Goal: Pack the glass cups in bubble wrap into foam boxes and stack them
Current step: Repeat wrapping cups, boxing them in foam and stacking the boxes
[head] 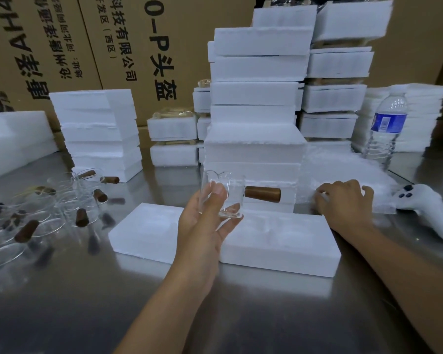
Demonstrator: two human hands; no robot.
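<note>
Head view: left hand (202, 226) grips glass cup (234, 198) above foam box (279, 241); right hand (343, 203) pinches bubble wrap (343, 167).

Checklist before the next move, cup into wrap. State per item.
1. Left hand grip on glass cup: ok, fingers curled round it, held above the table.
2. Cup wrapped: not ok, glass is bare.
3. Right hand has a bubble wrap sheet: cannot tell, fingers are at the pile's edge.
4. Foam box halves open, recesses free: ok.
5. Wooden handle clear of the foam stack behind: cannot tell.
</note>
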